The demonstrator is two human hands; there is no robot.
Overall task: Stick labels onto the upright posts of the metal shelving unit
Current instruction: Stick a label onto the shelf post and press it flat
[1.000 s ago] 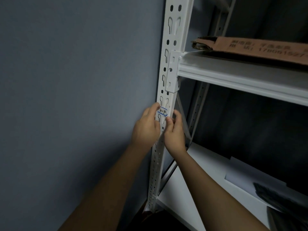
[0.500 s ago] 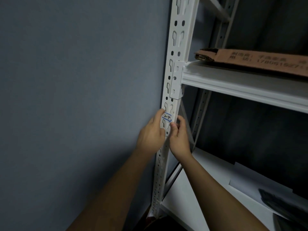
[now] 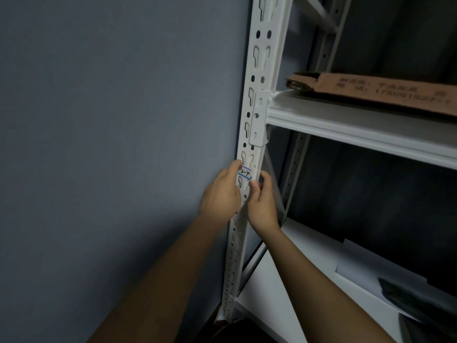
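The label (image 3: 244, 173), marked "2-4", is pinched flat at its edges by the left hand (image 3: 220, 194) and right hand (image 3: 262, 201) against the post (image 3: 259, 100) just below the shelf bracket (image 3: 258, 122), so the pressing-on step seems in hand, and a firm smoothing rub is judged due next.

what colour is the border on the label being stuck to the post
Blue, a thin outline around the white label with dark handwriting. It shows in the head view, the only one.
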